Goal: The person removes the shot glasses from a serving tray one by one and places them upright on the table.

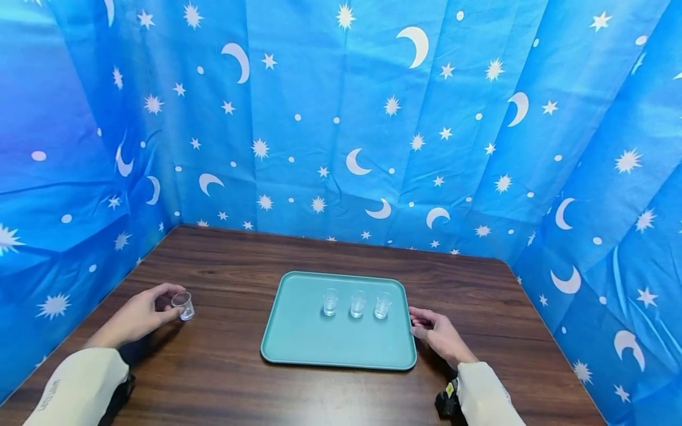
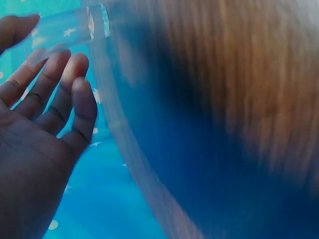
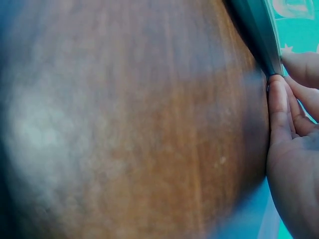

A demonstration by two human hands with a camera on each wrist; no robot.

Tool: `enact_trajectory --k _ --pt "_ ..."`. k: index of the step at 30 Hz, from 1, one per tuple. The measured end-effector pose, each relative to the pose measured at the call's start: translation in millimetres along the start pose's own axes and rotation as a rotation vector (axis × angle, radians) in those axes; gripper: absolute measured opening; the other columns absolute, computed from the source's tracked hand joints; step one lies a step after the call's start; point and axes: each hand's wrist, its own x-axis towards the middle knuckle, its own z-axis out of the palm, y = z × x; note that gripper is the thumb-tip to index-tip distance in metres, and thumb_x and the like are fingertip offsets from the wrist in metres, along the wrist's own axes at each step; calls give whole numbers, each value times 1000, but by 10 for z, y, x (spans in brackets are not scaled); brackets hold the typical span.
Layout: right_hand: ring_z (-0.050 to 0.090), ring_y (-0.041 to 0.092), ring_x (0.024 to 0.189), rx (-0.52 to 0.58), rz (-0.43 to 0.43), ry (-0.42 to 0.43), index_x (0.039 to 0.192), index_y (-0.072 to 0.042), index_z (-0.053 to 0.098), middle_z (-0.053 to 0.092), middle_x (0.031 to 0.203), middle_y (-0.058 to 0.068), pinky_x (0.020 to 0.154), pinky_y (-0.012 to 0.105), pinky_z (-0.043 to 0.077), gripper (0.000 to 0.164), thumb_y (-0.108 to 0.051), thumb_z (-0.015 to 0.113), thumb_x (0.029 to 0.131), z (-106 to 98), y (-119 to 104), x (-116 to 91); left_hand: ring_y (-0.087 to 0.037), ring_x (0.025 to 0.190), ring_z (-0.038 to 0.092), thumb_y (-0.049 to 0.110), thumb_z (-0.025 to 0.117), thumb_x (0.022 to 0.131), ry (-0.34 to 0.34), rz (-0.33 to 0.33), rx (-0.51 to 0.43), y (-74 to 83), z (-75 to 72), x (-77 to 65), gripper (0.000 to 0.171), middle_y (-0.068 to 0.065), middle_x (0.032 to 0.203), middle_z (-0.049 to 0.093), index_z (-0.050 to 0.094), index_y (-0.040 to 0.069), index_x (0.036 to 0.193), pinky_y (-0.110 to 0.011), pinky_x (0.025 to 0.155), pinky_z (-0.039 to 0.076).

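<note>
A small clear shot glass (image 1: 186, 311) is pinched between the thumb and fingers of my left hand (image 1: 140, 313), at the left side of the table. In the left wrist view the shot glass (image 2: 67, 31) appears sideways, thumb on one side and fingertips on the other. A green rectangular tray (image 1: 319, 346) lies mid-table. Three more clear glasses stand upright on it in a row: a left one (image 1: 330, 303), a middle one (image 1: 358, 305) and a right one (image 1: 382, 306). My right hand (image 1: 438, 336) holds the tray's right rim, thumb and fingers at the edge (image 3: 271, 59).
The dark wooden table (image 1: 224, 378) carries everything. Blue cloth (image 1: 341, 118) with white moons and stars hangs behind it and along both sides. A black device (image 1: 447, 402) sits at the right wrist.
</note>
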Motion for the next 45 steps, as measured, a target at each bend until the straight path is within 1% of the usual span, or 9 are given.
enact_trajectory --k 3,6,11,16,20,24,29,38,45 --pt "55 19 97 4 0 -2 129 -5 57 61 109 5 79 32 48 44 -3 65 86 -8 16 9 -39 97 56 40 72 83 40 1 10 51 -48 30 69 -24 112 57 44 -2 130 -54 76 47" --pt "55 19 98 5 -2 2 129 -6 57 61 109 5 80 32 48 44 -3 65 86 -13 26 16 -45 104 50 43 72 82 93 46 14 161 -80 82 74 -28 120 50 42 -1 133 -61 80 42" --pt "55 19 99 3 -18 3 129 -5 57 61 109 5 81 33 48 45 -3 66 85 -14 31 17 -39 104 48 43 71 82 121 135 9 390 -37 196 69 -24 122 50 46 2 131 -59 80 41" --pt "56 19 99 9 -12 -3 130 -6 57 61 110 5 82 33 48 45 -3 66 85 -13 50 27 -37 105 48 45 71 82 98 162 -10 622 82 314 67 -21 122 51 49 4 130 -57 82 42" --pt "57 19 100 10 -12 -11 130 -7 57 61 111 5 83 34 49 46 -4 66 85 -14 62 35 -32 100 52 35 75 82 88 252 -31 818 216 441 57 -16 116 56 54 4 125 -52 82 44" --pt "57 21 102 13 -27 -24 131 -5 56 60 114 7 84 35 48 47 -5 66 86 -16 56 42 -27 98 52 29 75 83 46 337 -57 1015 331 555 50 -11 112 57 55 6 123 -48 82 44" --pt "57 23 105 35 -28 -27 132 -3 54 59 116 9 85 36 48 48 -4 66 86 -30 63 50 -24 97 52 29 74 84 2 387 -74 1215 470 667 48 -7 110 57 55 8 123 -45 80 44" --pt "55 29 106 41 -49 -75 133 5 50 57 118 19 85 36 48 46 0 61 89 -81 -201 -129 -25 95 55 20 75 82 -91 399 -115 1529 748 804 45 -6 110 56 56 7 121 -42 78 47" --pt "56 24 105 58 -74 -59 133 1 52 58 117 12 84 34 48 47 -5 65 88 -66 54 31 -22 94 54 26 75 82 -128 369 -100 1741 901 909 45 -5 109 57 58 9 120 -37 73 47"
